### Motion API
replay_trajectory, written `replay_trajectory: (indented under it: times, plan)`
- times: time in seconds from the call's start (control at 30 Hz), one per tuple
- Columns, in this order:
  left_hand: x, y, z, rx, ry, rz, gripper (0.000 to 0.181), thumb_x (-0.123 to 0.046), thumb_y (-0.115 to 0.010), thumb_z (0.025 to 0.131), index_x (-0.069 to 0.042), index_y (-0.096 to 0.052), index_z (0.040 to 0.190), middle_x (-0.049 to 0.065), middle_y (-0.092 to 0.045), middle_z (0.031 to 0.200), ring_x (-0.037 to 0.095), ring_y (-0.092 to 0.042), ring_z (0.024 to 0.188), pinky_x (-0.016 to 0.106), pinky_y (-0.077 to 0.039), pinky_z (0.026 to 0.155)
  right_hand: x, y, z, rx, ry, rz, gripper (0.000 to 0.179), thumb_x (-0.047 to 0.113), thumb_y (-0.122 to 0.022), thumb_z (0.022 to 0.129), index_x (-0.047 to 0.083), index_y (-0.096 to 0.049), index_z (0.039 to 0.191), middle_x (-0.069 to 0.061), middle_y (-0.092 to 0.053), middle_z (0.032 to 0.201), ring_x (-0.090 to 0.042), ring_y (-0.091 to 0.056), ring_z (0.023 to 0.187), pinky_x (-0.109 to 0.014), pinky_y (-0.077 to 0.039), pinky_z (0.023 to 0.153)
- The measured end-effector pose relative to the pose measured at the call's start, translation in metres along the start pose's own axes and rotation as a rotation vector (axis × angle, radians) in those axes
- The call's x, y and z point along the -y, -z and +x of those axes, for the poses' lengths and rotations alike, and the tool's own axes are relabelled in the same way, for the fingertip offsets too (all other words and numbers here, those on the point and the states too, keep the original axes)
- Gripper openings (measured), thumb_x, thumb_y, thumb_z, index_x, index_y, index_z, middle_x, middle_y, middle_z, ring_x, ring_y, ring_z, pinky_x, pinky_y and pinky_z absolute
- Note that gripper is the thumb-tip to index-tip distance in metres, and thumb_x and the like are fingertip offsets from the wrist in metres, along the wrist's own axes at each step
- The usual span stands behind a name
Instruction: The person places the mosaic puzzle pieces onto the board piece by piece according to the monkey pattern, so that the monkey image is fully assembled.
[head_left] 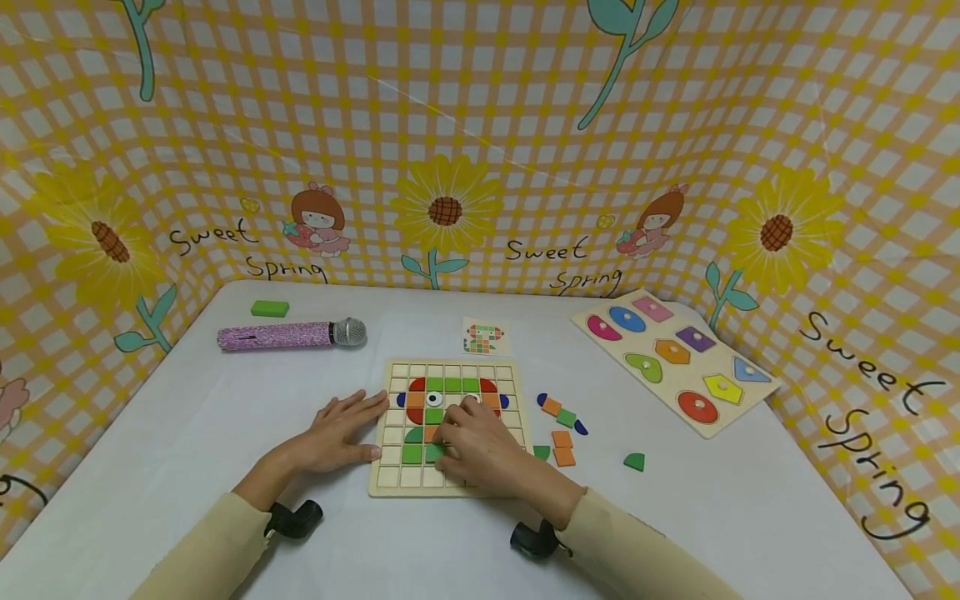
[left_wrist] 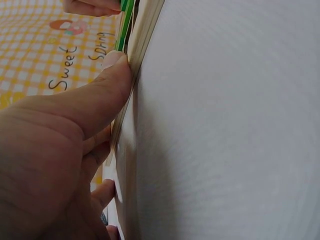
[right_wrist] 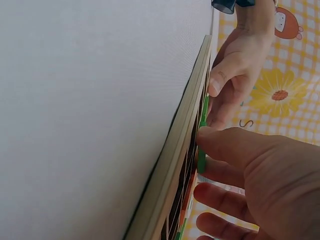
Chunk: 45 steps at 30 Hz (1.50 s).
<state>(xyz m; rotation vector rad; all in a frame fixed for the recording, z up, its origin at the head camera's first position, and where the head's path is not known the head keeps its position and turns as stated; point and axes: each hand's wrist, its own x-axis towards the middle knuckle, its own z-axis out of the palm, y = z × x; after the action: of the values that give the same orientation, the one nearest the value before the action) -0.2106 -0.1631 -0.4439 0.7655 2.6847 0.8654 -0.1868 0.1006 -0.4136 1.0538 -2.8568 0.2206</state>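
Note:
A square wooden grid board point(head_left: 390, 477) lies on the table, partly filled with green, orange, red and blue tiles and a white eye tile point(head_left: 433, 399). My left hand point(head_left: 335, 435) rests along its left edge with fingers extended, thumb tip at the rim. Over the middle of the board, my right hand point(head_left: 480, 442) pinches a green tile point(right_wrist: 201, 159) between thumb and fingers, low against the grid. This hand hides some cells and part of the second eye. A small pattern card point(head_left: 486, 337) with a similar picture lies behind the board.
Right of the board are loose orange tiles point(head_left: 563, 457), blue and green pieces, and a green quarter-round point(head_left: 634, 462). A wooden shape puzzle point(head_left: 675, 367) lies at back right. A glittery microphone point(head_left: 285, 335) and a green block point(head_left: 270, 308) lie at back left.

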Motion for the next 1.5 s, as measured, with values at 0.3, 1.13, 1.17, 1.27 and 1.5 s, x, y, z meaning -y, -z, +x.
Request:
replay_trajectory:
  times: [0.3, 1.13, 1.17, 1.27, 1.5]
  plan:
    - [-0.001, 0.001, 0.001, -0.001, -0.005, -0.003, 0.073, -0.033, -0.064, 0.088, -0.009, -0.03, 0.148, 0.012, -0.024, 0.157, 0.041, -0.01, 0.145, 0.065, 0.002, 0.113, 0.001, -0.002, 0.002, 0.001, 0.002, -0.01, 0.024, 0.035, -0.071, 0.082, 0.021, -0.072, 0.101, 0.006, -0.061, 0.097, -0.013, -0.044, 0.093, -0.028, -0.041, 0.083]
    - [0.002, 0.0, -0.001, -0.007, -0.012, -0.01, 0.074, -0.036, -0.064, 0.088, -0.008, -0.031, 0.147, 0.013, -0.024, 0.157, 0.042, -0.01, 0.145, 0.065, 0.002, 0.113, -0.024, 0.005, -0.019, -0.092, -0.044, 0.034, 0.023, 0.034, -0.074, 0.079, 0.02, -0.073, 0.097, 0.005, -0.061, 0.095, -0.014, -0.045, 0.092, -0.031, -0.041, 0.082]
    - [0.002, 0.0, -0.001, -0.007, -0.012, -0.011, 0.074, -0.035, -0.064, 0.088, -0.008, -0.031, 0.147, 0.013, -0.023, 0.157, 0.042, -0.009, 0.145, 0.065, 0.002, 0.113, -0.028, 0.006, -0.022, -0.096, -0.054, 0.035, 0.024, 0.035, -0.075, 0.079, 0.019, -0.073, 0.097, 0.005, -0.061, 0.096, -0.014, -0.044, 0.092, -0.031, -0.04, 0.08]
    - [0.002, 0.0, -0.001, -0.004, -0.011, -0.016, 0.074, -0.034, -0.065, 0.087, -0.008, -0.031, 0.148, 0.012, -0.023, 0.157, 0.042, -0.009, 0.145, 0.065, 0.003, 0.113, -0.044, 0.01, -0.034, -0.087, -0.086, 0.054, 0.026, 0.035, -0.076, 0.078, 0.018, -0.073, 0.098, 0.005, -0.062, 0.097, -0.013, -0.043, 0.091, -0.028, -0.04, 0.077]
    - [0.002, -0.001, 0.0, 0.002, -0.002, -0.012, 0.073, -0.034, -0.065, 0.087, -0.009, -0.031, 0.147, 0.011, -0.023, 0.157, 0.041, -0.009, 0.146, 0.065, 0.003, 0.113, -0.084, 0.017, -0.064, -0.073, -0.159, 0.041, 0.028, 0.032, -0.078, 0.076, 0.017, -0.072, 0.098, 0.006, -0.06, 0.095, -0.012, -0.042, 0.09, -0.029, -0.038, 0.078]
